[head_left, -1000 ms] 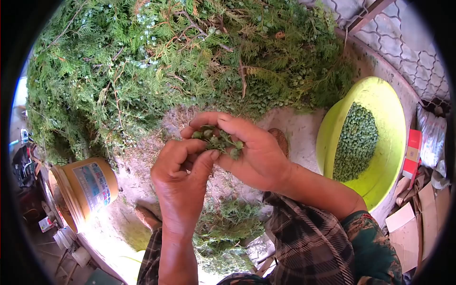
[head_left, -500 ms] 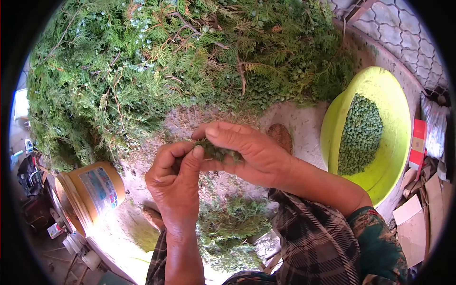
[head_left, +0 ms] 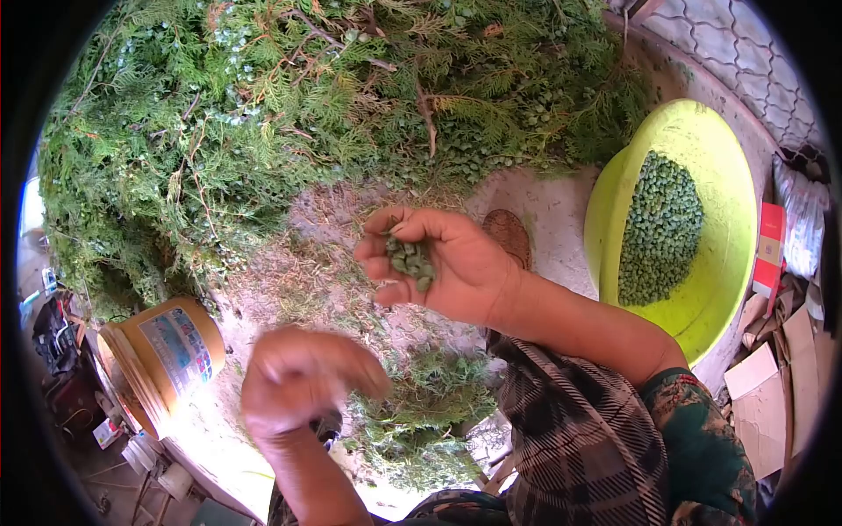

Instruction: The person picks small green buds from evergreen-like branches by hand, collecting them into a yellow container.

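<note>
My right hand (head_left: 456,267) is cupped palm up around several small green cones (head_left: 410,263), its fingers curled at their far side. Lower and to the left, my left hand (head_left: 307,373) is smeared by motion, apart from the right one; its fingers are too blurred to read. Beyond both hands lies a large pile of green conifer branches (head_left: 333,105). At the right, a yellow-green basin (head_left: 724,254) stands tilted and holds a heap of green cones (head_left: 662,230).
A yellow bucket (head_left: 180,351) lies on its side at the left. More green sprigs (head_left: 421,408) lie near my lap. Cardboard pieces (head_left: 759,412) and a red box (head_left: 769,250) are at the right, below wire mesh (head_left: 737,53). A shoe tip (head_left: 507,235) shows beyond my right wrist.
My left hand has parted from the right hand and moved down. My right hand has turned its palm up, showing the green cones in it. The view has shifted slightly.
</note>
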Demonstrator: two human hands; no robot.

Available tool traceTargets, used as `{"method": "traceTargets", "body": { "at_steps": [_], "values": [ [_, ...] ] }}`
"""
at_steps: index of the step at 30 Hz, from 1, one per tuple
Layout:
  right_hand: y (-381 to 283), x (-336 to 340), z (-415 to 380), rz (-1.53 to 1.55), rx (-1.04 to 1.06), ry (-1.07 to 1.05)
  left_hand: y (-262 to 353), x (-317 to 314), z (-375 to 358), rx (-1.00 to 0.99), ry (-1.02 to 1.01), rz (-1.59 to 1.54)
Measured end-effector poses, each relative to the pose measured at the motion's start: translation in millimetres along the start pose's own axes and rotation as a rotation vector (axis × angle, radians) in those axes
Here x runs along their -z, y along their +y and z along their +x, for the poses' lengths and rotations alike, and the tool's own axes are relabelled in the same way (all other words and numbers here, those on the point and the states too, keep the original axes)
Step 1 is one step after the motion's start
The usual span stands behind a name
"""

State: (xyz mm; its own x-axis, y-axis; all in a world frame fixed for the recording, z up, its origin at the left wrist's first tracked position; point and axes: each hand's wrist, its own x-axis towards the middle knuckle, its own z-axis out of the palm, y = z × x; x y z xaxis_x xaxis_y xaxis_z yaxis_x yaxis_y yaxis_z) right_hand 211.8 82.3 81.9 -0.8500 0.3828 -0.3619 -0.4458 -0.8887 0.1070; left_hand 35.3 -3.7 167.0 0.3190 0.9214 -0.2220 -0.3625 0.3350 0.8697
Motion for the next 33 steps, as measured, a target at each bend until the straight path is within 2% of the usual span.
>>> {"method": "traceTargets", "body": {
  "at_steps": [1,3,4,6,7,9,10,11,13,14,16,18,20,22,25,27,30,33],
  "values": [
    [0,-4,-1,-0.046,0.076,0.083,5,-7,-1,0.076,-0.060,0.087],
    [-1,-3,0,-0.071,0.087,0.079,2,-9,-1,0.115,0.133,0.374],
    [-2,-3,0,-0.101,0.101,0.071,-2,-14,4,0.120,0.135,0.375],
    [0,-3,1,-0.093,0.111,0.068,-18,-28,23,0.020,0.570,0.548],
    [1,-3,1,-0.088,0.122,0.066,-25,-29,27,0.024,0.570,0.546],
    [3,3,3,-0.126,0.130,0.052,-40,-31,35,-0.237,0.511,0.816],
    [4,6,3,-0.163,0.136,0.034,-46,-38,38,-0.181,0.638,0.758],
    [6,7,4,-0.161,0.136,0.036,-49,-40,41,-0.178,0.637,0.757],
    [10,9,6,-0.175,0.152,-0.036,-52,-41,49,-0.091,0.663,1.054],
    [12,11,8,-0.172,0.151,-0.036,-60,-38,50,-0.139,0.661,1.067],
    [14,13,11,-0.222,0.218,0.003,-62,-36,51,-0.150,0.664,1.004],
    [10,7,3,-0.171,0.188,0.059,-62,-34,50,-0.156,0.666,0.938],
    [7,4,1,-0.122,0.157,0.111,-57,-33,50,-0.111,0.738,0.500],
    [7,7,1,-0.148,0.139,0.033,-53,-29,47,-0.098,0.729,0.526],
    [7,9,2,-0.101,0.133,0.037,-52,-27,47,-0.096,0.723,0.593],
    [8,9,2,-0.114,0.137,0.058,-49,-31,50,-0.128,0.758,0.399],
    [8,10,2,-0.139,0.111,0.052,-46,-31,51,-0.157,0.790,0.475],
    [11,7,2,-0.236,0.090,0.044,-52,-25,52,-0.175,0.803,0.404]
  ]
}}
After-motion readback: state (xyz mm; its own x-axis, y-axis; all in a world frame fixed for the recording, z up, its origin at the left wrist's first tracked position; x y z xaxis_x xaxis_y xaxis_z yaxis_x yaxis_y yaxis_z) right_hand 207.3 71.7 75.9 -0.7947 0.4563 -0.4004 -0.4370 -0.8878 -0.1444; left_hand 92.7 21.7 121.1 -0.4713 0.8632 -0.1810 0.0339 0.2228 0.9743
